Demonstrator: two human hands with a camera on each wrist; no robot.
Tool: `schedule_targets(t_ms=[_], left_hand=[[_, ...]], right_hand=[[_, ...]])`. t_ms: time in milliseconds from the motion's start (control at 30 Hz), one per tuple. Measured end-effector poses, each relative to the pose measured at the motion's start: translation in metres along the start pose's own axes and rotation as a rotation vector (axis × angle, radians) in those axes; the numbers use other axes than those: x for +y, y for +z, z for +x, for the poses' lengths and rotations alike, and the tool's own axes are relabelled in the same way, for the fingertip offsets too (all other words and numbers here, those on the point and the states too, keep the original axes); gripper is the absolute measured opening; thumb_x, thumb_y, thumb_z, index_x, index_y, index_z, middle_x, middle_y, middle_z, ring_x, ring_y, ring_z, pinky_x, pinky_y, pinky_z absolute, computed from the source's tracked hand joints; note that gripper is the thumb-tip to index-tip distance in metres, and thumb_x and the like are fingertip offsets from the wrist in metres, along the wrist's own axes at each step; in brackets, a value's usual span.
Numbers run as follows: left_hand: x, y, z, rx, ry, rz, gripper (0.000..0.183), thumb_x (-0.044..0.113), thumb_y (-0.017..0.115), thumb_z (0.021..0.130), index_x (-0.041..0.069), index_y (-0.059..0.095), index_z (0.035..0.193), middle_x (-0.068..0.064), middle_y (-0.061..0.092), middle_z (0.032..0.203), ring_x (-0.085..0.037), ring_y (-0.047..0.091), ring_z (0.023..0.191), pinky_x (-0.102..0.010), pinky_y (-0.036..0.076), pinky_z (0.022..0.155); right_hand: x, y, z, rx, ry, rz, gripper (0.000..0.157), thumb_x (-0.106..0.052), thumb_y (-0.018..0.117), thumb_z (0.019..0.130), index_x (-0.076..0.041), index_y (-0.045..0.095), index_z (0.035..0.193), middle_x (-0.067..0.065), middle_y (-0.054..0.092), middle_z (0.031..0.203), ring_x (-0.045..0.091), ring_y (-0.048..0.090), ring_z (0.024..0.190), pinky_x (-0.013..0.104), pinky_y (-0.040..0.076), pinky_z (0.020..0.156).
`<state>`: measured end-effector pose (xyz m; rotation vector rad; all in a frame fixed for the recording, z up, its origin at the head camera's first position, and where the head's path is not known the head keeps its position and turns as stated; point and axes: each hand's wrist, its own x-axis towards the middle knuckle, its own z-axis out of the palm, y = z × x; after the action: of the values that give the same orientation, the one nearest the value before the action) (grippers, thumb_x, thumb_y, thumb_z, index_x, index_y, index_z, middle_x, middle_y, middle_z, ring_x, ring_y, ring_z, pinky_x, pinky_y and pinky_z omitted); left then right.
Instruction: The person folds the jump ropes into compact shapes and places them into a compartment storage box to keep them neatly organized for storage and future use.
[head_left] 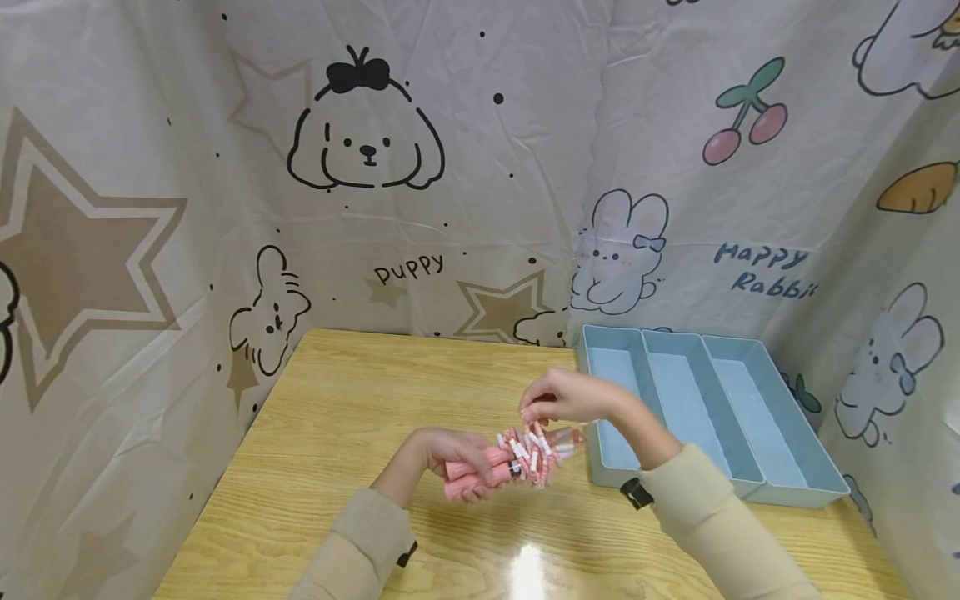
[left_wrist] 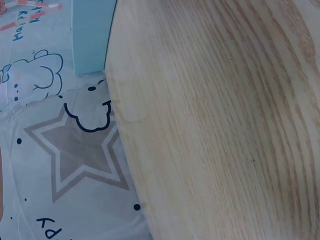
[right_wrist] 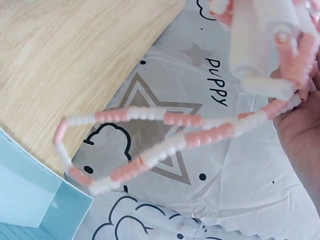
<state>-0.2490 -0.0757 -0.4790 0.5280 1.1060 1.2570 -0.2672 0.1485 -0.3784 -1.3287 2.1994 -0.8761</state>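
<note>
Two pink handles (head_left: 457, 488) lie gripped in the left hand (head_left: 459, 450); the right hand (head_left: 566, 395) pinches the pink-and-white beaded rope (head_left: 534, 454) bunched beside them, above the tabletop (head_left: 330, 442). It looks light and floppy, probably smooth and tangle-prone; the handles seem the surest hold, strands needing fingertips. A blue divided tray (head_left: 797, 497) stands just rightward.

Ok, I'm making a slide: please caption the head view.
Left grip holding pink handles, right grip pinching pink-and-white beads, beside a blue three-compartment tray.
</note>
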Motion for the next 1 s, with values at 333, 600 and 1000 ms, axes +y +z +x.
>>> schedule_targets(t_ms=[333,600,1000], left_hand=[[0.006,0.005,-0.003,-0.090,-0.009,-0.039,0.014,0.004,0.042,0.084,0.004,0.052,0.094,-0.003,0.051,0.069,-0.009,0.047,0.056,-0.022,0.041,0.050],[0.008,0.007,-0.006,-0.143,-0.013,-0.056,0.015,0.002,0.039,0.083,0.004,0.051,0.093,-0.002,0.049,0.068,-0.009,0.044,0.055,-0.021,0.039,0.049],[0.010,0.008,-0.007,-0.201,0.025,-0.034,0.016,0.002,0.039,0.083,0.004,0.051,0.094,-0.001,0.048,0.068,-0.009,0.043,0.056,-0.021,0.038,0.050]], right_hand=[[0.009,0.007,0.005,0.026,-0.058,0.080,0.015,-0.012,0.053,0.092,-0.005,0.066,0.088,0.000,0.062,0.073,0.001,0.047,0.059,0.020,0.045,0.054],[0.014,0.014,0.006,0.059,-0.123,0.168,0.015,-0.009,0.053,0.091,0.000,0.066,0.092,0.004,0.061,0.076,0.010,0.049,0.060,0.022,0.045,0.056],[0.027,0.031,0.004,0.174,-0.141,0.354,0.013,-0.007,0.054,0.091,0.001,0.063,0.089,-0.001,0.058,0.075,0.008,0.045,0.058,0.024,0.042,0.050]])
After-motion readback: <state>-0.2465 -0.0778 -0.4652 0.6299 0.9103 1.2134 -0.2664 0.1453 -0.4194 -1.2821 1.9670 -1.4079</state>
